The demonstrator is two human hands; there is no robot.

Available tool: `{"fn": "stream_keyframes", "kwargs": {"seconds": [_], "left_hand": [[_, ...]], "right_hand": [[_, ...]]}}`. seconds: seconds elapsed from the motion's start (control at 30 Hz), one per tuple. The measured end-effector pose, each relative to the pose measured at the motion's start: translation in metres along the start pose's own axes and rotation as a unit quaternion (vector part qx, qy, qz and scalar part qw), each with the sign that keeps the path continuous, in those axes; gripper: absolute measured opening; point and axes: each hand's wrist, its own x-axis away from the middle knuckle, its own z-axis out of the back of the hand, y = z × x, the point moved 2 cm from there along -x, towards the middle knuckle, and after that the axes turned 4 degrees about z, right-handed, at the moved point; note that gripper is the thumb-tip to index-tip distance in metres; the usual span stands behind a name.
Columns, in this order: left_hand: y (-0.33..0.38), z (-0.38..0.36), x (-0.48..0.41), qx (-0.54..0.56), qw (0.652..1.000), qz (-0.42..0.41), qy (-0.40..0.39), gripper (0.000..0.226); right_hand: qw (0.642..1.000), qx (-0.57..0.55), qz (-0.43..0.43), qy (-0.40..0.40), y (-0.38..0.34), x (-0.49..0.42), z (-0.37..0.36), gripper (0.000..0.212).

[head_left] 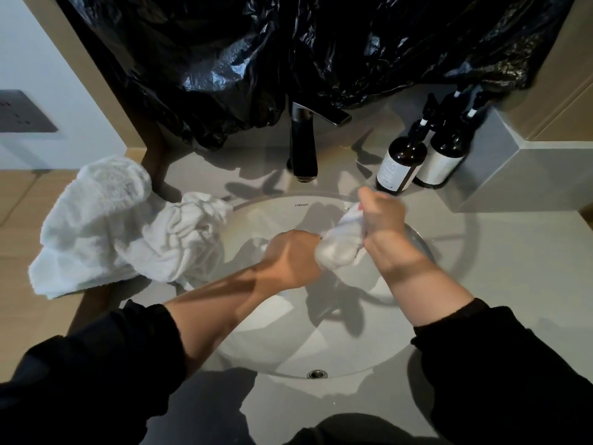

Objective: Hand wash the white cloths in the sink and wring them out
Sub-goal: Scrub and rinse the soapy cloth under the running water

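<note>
Setting: bathroom vanity; a grey desk carried a round white sink sunk into its top, with beige panelling at either side.
Backdrop: a crinkled black plastic sheet covered the wall above the desk, its lower edge hanging behind the tap.
Tap: one dark, glossy tap stood at the far rim of the sink, spout reaching over the basin.
Bottles: two dark pump bottles with pale labels, the nearer bottle just beside the farther bottle, upright on the desk right of the tap.
Ledge: a grey boxed ledge stood right of the bottles.
Wall plate: one dark wall plate on the pale wall at far left.
Overflow ring: a small metal ring in the near wall of the sink.
Held cloth: one white held cloth, bunched into a thick roll, was above the far half of the sink, between both hands.
Left hand: the left hand met the lower end of the held cloth; its grip was closed round that end, fingers mostly hidden behind the back of the hand.
Right hand: the right hand had its grip clamped round the upper end, a tuft of cloth showing past the fist.
Folded cloth: one thick white folded cloth lay on the desk left of the sink, overhanging the desk's left edge.
Crumpled cloth: one white crumpled cloth lay touching the folded cloth and drooped over the sink's left rim.
Sleeves: black sleeves ended short of the wrists, leaving both forearms bare.
</note>
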Motion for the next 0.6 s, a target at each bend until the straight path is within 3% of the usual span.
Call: {"fn": "stream_keyframes", "kwargs": {"seconds": [0.1,0.17,0.27,0.33,0.43,0.6], "left_hand": [[-0.007,-0.004,-0.004,0.23,0.969,0.035,-0.083,0.012],[-0.01,-0.007,-0.006,0.316,0.941,0.037,-0.115,0.023],[-0.009,-0.014,-0.002,0.422,0.887,0.016,-0.187,0.016],[-0.008,-0.022,0.001,0.481,0.843,0.001,-0.243,0.017],[-0.01,-0.035,0.002,0.537,0.784,0.017,-0.31,0.031],[-0.006,-0.055,0.008,0.595,0.746,0.071,-0.292,0.039]], "right_hand": [[0.998,-0.016,0.054,-0.001,-0.012,-0.001,-0.007,0.037],[0.998,-0.008,0.068,-0.009,-0.015,0.001,-0.01,0.035],[0.993,-0.018,0.112,-0.029,-0.02,0.008,-0.012,0.017],[0.992,-0.015,0.123,-0.033,-0.016,0.01,-0.014,0.015],[0.993,0.03,0.104,-0.042,-0.003,0.008,-0.013,0.037],[0.988,0.116,0.062,-0.082,0.01,0.005,-0.008,0.036]]}}
